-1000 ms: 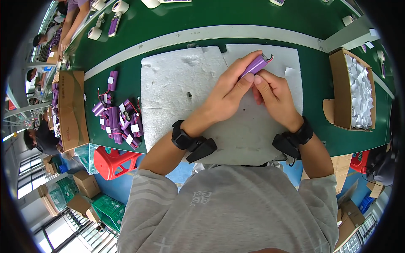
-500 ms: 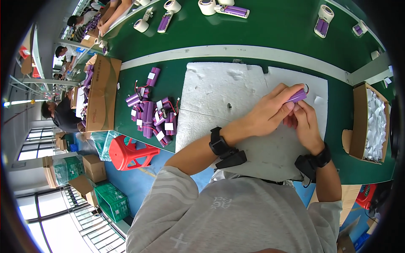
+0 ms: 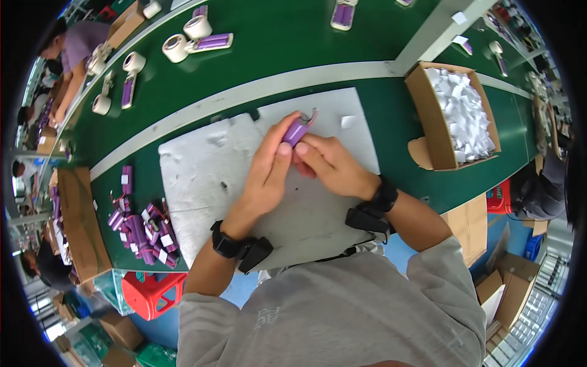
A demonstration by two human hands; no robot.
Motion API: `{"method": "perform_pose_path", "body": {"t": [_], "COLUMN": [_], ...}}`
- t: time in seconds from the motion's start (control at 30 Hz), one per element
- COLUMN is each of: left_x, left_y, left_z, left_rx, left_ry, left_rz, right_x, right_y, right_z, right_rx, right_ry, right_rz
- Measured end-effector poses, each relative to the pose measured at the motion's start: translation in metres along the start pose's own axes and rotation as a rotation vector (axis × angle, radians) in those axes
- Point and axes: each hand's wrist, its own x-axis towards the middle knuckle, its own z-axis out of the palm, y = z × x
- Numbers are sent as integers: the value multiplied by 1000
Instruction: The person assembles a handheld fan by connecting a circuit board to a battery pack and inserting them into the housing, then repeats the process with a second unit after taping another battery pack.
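Note:
A purple battery pack (image 3: 296, 132) with a short wire curling from its far end is held between both hands above the white foam sheet (image 3: 202, 165). My left hand (image 3: 264, 172) is closed on its left side, thumb on the near end. From the right, my right hand (image 3: 335, 164) pinches the near end, its fingers partly hidden behind the pack. A small white paper label (image 3: 348, 122) lies on the sheet just beyond my right hand.
Left of the foam is a pile of purple battery packs (image 3: 143, 232) with white labels and red wires. An open cardboard box (image 3: 437, 122) of white paper pieces stands on the right. Beyond the pale rail (image 3: 244, 92) are white tape rolls (image 3: 175, 48) and more packs.
My view has swung to the right, so the paper box sits nearer the middle. The battery pack has turned more upright in my hands, and both hands still hold it.

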Motion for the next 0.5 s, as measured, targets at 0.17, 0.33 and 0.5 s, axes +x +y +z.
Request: {"method": "perform_pose_path", "body": {"t": [0.17, 0.33, 0.5], "left_x": [0, 1, 6], "left_y": [5, 5, -8], "left_z": [2, 5, 1], "left_rx": [-59, 34, 266], "left_ry": [2, 4, -19], "left_rz": [-18, -7, 154], "right_x": [-1, 0, -1], "right_y": [-4, 0, 1], "right_z": [1, -3, -5], "right_rx": [2, 23, 159], "right_ry": [-33, -53, -25], "right_rz": [-11, 4, 45]}}
